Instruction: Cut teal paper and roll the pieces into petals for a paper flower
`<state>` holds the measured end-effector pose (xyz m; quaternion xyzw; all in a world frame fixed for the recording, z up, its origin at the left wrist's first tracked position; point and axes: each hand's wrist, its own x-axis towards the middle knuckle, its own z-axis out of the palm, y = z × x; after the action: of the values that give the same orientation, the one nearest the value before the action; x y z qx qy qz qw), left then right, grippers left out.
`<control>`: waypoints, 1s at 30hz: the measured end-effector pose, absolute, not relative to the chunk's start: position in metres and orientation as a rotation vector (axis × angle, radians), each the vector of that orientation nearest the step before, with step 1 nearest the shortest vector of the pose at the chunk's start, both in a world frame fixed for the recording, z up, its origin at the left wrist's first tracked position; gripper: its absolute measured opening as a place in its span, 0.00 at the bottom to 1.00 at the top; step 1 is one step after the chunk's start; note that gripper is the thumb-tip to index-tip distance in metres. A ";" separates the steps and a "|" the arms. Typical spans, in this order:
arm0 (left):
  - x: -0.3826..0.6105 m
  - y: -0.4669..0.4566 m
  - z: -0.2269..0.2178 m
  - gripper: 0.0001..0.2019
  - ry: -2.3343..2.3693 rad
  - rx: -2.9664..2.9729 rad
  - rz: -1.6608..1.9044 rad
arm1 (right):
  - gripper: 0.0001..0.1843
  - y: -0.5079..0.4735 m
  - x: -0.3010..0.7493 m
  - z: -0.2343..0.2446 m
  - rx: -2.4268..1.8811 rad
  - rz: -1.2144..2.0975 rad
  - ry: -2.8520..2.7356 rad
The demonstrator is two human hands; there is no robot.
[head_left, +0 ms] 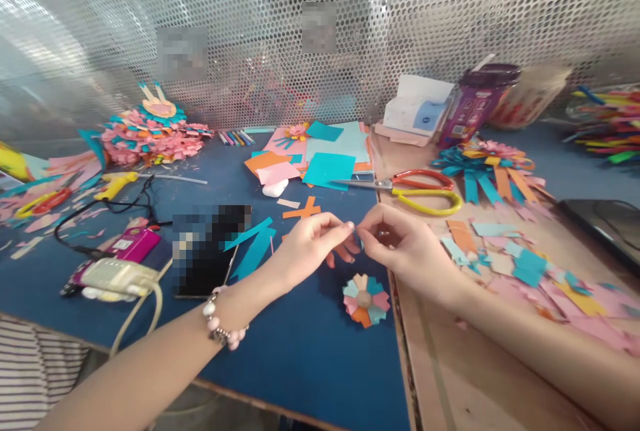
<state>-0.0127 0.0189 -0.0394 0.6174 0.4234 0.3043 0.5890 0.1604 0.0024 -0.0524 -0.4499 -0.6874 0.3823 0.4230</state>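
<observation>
My left hand (325,239) and my right hand (400,244) meet above the blue table, thumbs and forefingers pinched almost tip to tip. Whatever lies between the fingertips is too small to make out. Just below them rests a small paper flower (366,300) with pink, orange, teal and cream petals round a pale centre. Beyond my hands lie scissors (425,192) with one red and one yellow handle, blades pointing left. Crossed orange paper strips (301,208) are left of the fingers, and blue paper strips (256,252) lie beside my left forearm.
Stacked coloured paper (330,170) lies at the back centre. Left are a black phone (207,261), a power strip (117,276) with cords and a yellow glue gun (116,186). Paper scraps (530,268), a purple cup (475,108) and a dark device (607,224) occupy the right.
</observation>
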 end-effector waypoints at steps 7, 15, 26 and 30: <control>-0.014 0.021 -0.039 0.12 0.940 1.189 0.655 | 0.04 0.003 0.160 -0.054 -1.009 0.734 -1.868; -0.013 0.020 -0.038 0.13 0.967 1.264 0.694 | 0.12 0.004 0.162 -0.051 -1.124 1.013 -1.721; -0.012 0.018 -0.037 0.14 0.982 1.308 0.722 | 0.07 0.006 0.163 -0.053 -1.061 0.952 -1.772; -0.012 0.018 -0.036 0.13 1.006 1.263 0.732 | 0.07 0.008 0.164 -0.056 -1.072 0.825 -1.825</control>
<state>-0.0119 0.0185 -0.0362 0.5520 0.4396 0.3199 0.6322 0.1636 0.0084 -0.0556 -0.4281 -0.7286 0.3291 0.4213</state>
